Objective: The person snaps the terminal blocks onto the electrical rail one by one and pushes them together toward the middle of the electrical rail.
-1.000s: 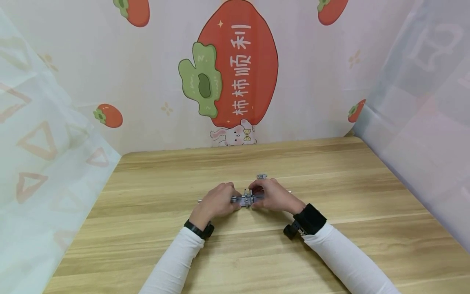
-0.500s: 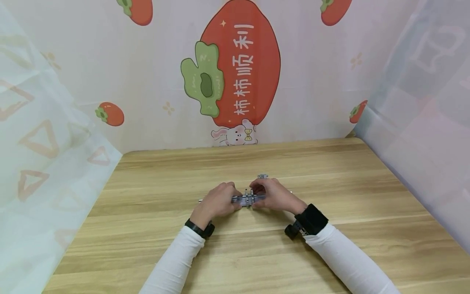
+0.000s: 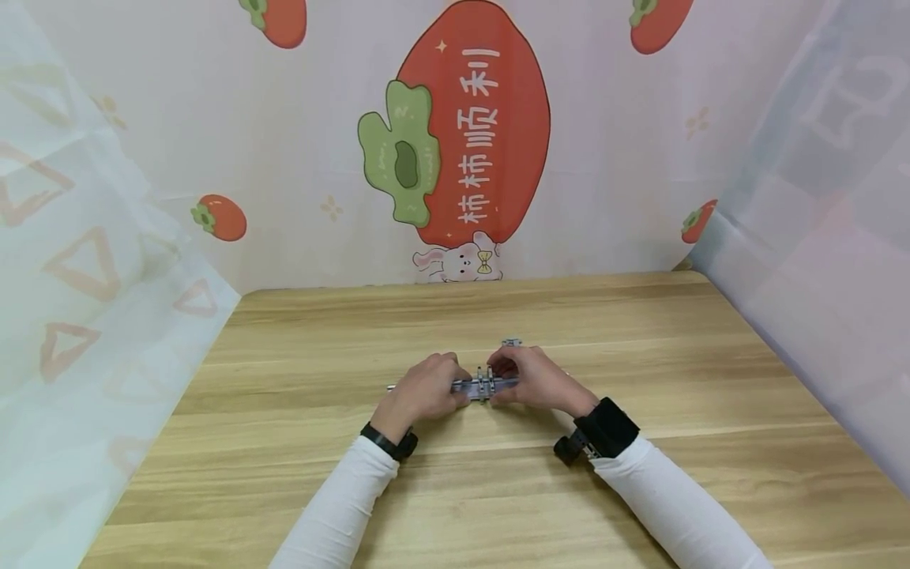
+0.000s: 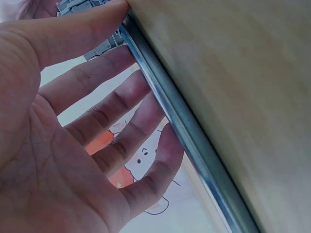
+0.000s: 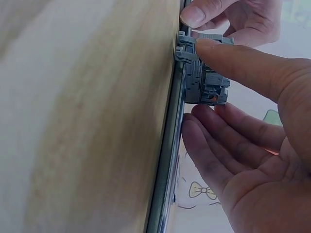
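A slim metal DIN rail [image 3: 465, 390] lies across the middle of the table. Grey terminal blocks [image 3: 486, 384] sit side by side on it, between the two hands. My left hand [image 3: 426, 387] pinches the rail just left of the blocks, thumb on one edge and fingertips along the other, as the left wrist view shows on the rail [image 4: 180, 127]. With my right hand [image 3: 543, 383] I grip the terminal blocks [image 5: 208, 77]: the thumb presses one side and fingertips meet the far side. Part of the rail is hidden under both hands.
Another small grey piece [image 3: 511, 342] lies on the table [image 3: 441, 506] just behind my right hand. A printed cloth [image 3: 306, 142] hangs along the table's back edge, and pale sheets [image 3: 817, 261] close in both sides.
The head view shifts slightly, so everything appears a little further right. Both hands keep their places on the rail and the terminal blocks.
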{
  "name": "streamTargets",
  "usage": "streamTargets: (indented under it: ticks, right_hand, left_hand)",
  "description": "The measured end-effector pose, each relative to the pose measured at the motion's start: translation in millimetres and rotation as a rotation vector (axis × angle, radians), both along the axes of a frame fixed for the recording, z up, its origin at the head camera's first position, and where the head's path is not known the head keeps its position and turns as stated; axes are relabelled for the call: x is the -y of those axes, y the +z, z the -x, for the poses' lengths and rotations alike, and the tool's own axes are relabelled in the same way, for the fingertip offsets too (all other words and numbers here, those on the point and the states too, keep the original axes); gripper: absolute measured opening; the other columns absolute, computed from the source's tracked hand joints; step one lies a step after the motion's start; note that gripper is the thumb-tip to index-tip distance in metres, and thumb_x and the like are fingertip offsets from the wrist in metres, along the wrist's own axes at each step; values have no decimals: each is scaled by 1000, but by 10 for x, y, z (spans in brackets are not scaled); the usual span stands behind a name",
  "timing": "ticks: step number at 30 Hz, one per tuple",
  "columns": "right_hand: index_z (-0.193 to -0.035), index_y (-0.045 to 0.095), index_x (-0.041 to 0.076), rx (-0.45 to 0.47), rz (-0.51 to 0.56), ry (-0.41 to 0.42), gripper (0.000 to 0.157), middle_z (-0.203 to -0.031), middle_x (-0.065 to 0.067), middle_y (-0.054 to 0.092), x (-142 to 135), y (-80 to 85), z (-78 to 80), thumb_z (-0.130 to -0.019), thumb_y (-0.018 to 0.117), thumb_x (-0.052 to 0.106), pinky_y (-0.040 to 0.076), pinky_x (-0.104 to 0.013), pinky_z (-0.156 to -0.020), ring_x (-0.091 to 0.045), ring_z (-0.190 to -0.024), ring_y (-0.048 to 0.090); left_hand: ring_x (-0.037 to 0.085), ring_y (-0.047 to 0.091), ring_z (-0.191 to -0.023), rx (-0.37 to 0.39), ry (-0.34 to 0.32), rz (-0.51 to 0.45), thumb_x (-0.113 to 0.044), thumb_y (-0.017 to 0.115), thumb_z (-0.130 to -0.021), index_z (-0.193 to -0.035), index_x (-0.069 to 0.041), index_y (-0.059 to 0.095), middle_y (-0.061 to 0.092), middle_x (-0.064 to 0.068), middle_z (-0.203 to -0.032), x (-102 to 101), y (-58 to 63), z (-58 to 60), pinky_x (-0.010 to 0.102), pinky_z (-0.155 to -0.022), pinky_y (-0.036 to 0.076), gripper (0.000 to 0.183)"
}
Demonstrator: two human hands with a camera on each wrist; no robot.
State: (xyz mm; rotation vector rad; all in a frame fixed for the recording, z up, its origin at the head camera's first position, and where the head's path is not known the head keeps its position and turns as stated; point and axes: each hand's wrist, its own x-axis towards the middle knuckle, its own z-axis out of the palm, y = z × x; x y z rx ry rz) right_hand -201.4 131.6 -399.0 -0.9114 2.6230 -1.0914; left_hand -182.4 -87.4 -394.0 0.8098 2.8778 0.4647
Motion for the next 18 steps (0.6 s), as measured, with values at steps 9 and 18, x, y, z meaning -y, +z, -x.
streamTargets:
  ticks: [9,18]
  right_hand:
    - [-112,58,9,6,9,-16,51,-103,-3,58,5,-12,-15,-67,80,24,45,-29,-79,-15,-92,58]
    - [-112,58,9,4,5,-13,51,-102,-1,58,19,-27,-1,-68,79,25,45,-28,-79,-15,-92,58]
  left_hand:
    - [13,46,-79,1,-7,9,-31,68,-81,-106,-17,69,52,-2,-93,-12,-1,5,28,-67,38,29]
    - [14,46,-79,1,-1,4,-30,68,-81,-105,-17,69,52,-2,-92,-6,3,-1,28,-67,38,27]
